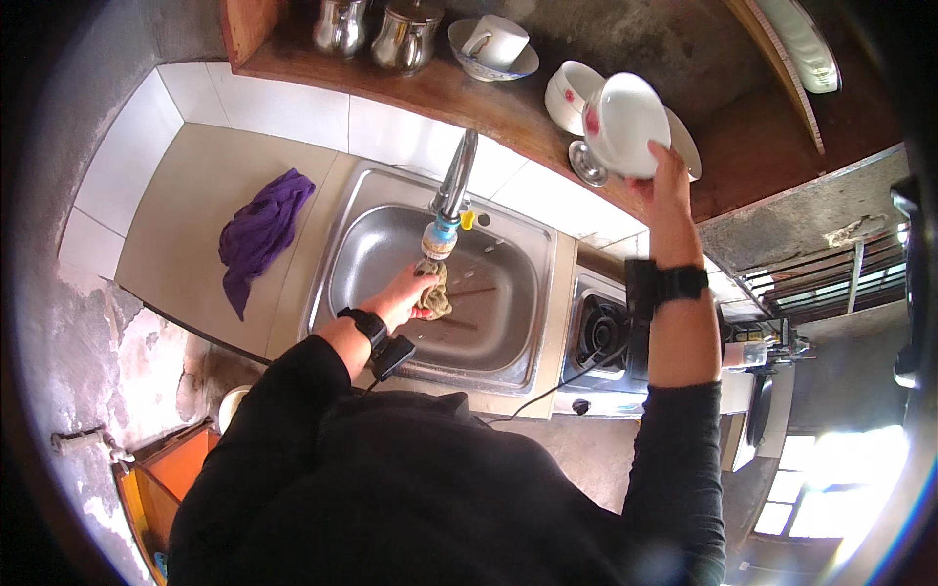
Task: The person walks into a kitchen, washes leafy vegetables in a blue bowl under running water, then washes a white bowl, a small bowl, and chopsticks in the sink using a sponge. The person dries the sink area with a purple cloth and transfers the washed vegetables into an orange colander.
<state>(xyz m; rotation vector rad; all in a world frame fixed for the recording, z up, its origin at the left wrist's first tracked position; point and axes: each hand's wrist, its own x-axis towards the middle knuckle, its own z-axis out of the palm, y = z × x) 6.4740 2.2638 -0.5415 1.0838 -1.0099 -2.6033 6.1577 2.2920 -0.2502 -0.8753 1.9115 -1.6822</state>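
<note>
My right hand (665,176) is raised to the wooden shelf (506,121), gripping the rim of a white bowl (632,124) with a red flower on its side. The bowl is tilted, its inside facing me. Beside it on the shelf are another flowered white bowl (574,95) and a footed glass (588,162), partly covered. Over the stainless steel sink (476,337), my left hand (401,297) holds a crumpled brownish cloth (435,291). That cloth hangs just below the faucet's filter nozzle (440,238). No water stream can be made out.
A purple cloth (265,233) lies on the tiled counter (194,190) left of the sink. Two metal pitchers (405,40) and a white mug (498,42) in a bowl (469,64) stand on the shelf. A gas stove (602,326) adjoins the sink; a cable (546,395) crosses its front.
</note>
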